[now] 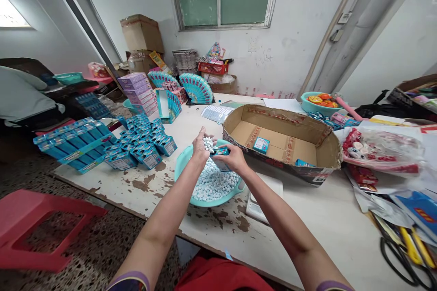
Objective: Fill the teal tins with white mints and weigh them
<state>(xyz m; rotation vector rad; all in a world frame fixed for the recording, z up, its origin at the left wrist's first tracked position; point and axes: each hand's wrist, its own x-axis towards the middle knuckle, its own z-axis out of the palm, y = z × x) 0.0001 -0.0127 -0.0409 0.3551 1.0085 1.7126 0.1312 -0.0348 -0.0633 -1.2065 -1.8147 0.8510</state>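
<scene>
Reaching forward over a round turquoise plastic basin (212,203), the person's bare left hand (200,146) was tilted up and cupped, its fingers curled around a heap of small white rounded pellets (213,184). The bare right hand (234,159) angled inward just beside it, fingers grasping a small blue cardboard box (222,150) above the basin. More pellets filled the basin, which stood on a chipped white worktop (327,218), near a long brown cardboard carton (273,126). Both elbows were bent slightly outward.
</scene>
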